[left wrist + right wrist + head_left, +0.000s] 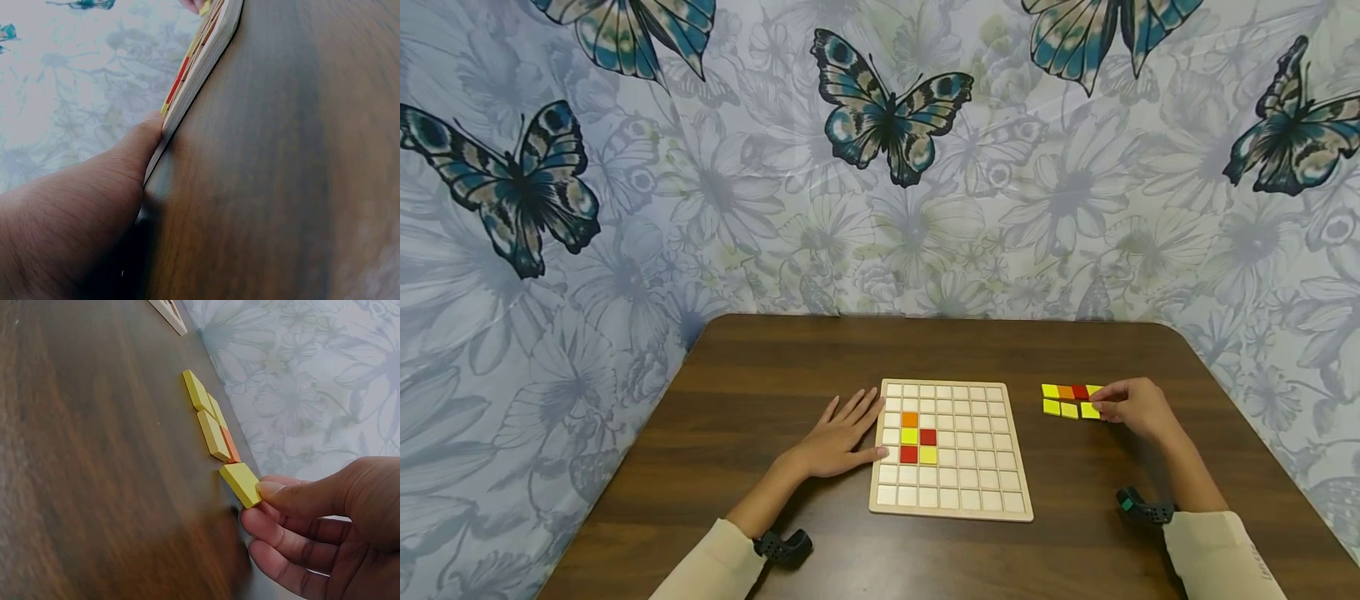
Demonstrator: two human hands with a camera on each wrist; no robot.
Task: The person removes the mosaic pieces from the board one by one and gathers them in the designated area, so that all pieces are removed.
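One left hand (841,437), fingers spread, touches the grid board (951,514) at its left edge. Farther right, the right hand (1138,408) pinches a yellow tile (240,483) by other tiles (1065,392) on the surface (790,354); light edge grip, level lift should spare them

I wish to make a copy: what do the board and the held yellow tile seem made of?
Board: likely wood with matte finish; its frame is pale beige.
Yellow tile: painted wood or plastic, unclear which; its faces look smooth, evenly coloured.
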